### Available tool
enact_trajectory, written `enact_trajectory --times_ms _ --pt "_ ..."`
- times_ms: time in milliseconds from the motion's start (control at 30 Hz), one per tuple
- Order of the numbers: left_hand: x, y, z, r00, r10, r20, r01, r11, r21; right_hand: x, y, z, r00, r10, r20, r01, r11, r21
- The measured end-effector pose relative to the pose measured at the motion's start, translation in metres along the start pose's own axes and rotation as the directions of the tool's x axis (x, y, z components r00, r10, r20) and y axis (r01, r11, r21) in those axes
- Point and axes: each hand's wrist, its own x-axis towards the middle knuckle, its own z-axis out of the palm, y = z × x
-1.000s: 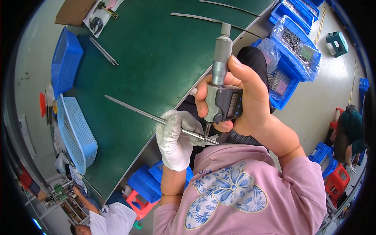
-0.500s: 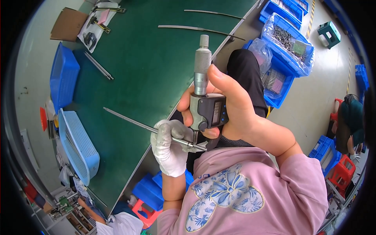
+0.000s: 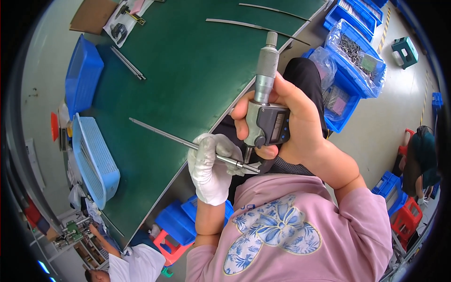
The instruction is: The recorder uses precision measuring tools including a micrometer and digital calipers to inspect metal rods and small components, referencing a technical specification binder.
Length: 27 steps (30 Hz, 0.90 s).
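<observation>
My left hand (image 3: 206, 171), in a white glove, is closed around a thin metal rod (image 3: 164, 137). The rod's long tapering end points up and left over the green table, and its stepped end reaches right, to the micrometer's measuring jaws. My bare right hand (image 3: 300, 115) is wrapped round a digital micrometer (image 3: 267, 70), its thimble up and its small display facing right. The spindle tip comes down close to the rod's stepped end; whether they touch I cannot tell. Part of the micrometer's frame is hidden behind my fingers and the rod.
On the green table (image 3: 155, 98) lie two thin strips (image 3: 244, 23) at the far edge and a pair of rods (image 3: 128, 62). Blue baskets (image 3: 96, 160) line its left side. Blue crates with metal parts (image 3: 350, 51) stand at right. Another person (image 3: 136, 263) is at lower left.
The whole view has shifted a little. The micrometer leans slightly further right, and both hands sit further right in the picture, still holding the rod and the micrometer.
</observation>
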Motion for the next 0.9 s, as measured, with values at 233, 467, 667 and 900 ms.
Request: enact_trajectory --times_ms 233,467,667,900 --pt "0.0 -0.001 0.0 1.0 0.002 -0.007 -0.002 1.0 0.004 0.001 -0.001 0.002 0.998 0.04 -0.047 -0.039 0.999 0.009" --pt "0.0 -0.002 0.001 1.0 -0.006 -0.028 0.007 0.999 0.044 0.001 0.001 0.0 0.999 0.006 -0.037 -0.007 0.999 -0.043" --pt "0.004 -0.004 -0.005 1.0 -0.009 -0.011 0.009 1.0 -0.015 0.007 -0.01 0.004 0.999 0.04 0.006 -0.039 0.992 -0.122" --pt "0.001 -0.013 -0.019 0.992 -0.094 0.079 0.105 0.983 -0.153 0.084 -0.053 0.018 0.819 -0.394 0.418 0.28 -0.362 -0.889"
